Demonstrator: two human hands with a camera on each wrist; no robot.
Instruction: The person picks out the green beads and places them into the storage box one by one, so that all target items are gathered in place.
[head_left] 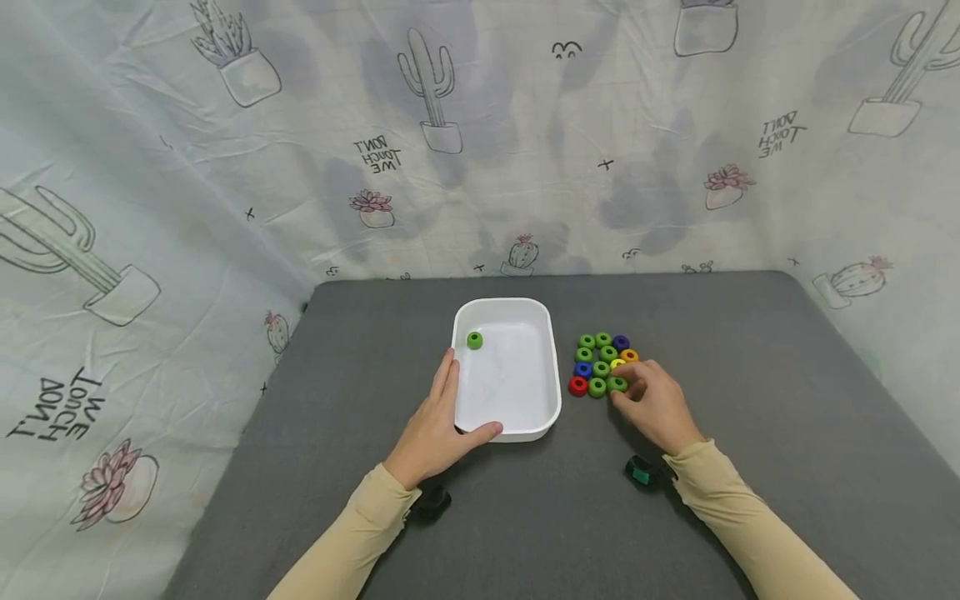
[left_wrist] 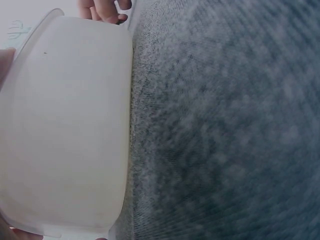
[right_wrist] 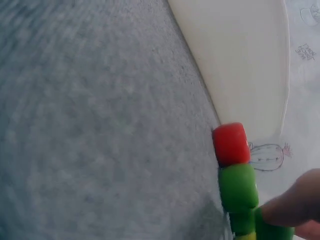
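Observation:
A white rectangular tray [head_left: 504,375] holds one green bead [head_left: 475,340] near its far left corner. My left hand [head_left: 431,429] rests against the tray's near left corner, its straight fingers along the left side and its thumb at the near rim. To the right of the tray, my right hand [head_left: 656,404] pinches a green bead [right_wrist: 274,229] between thumb and fingers at the near right of a bead cluster. A red bead [right_wrist: 231,144] and another green bead [right_wrist: 238,187] sit beside it in the right wrist view.
The cluster also has several green beads, a blue bead [head_left: 583,369], a dark purple bead [head_left: 621,342], an orange bead [head_left: 629,356] and a partly covered yellow one. A grey cloth [head_left: 510,517] covers the table. Patterned fabric [head_left: 480,167] hangs behind.

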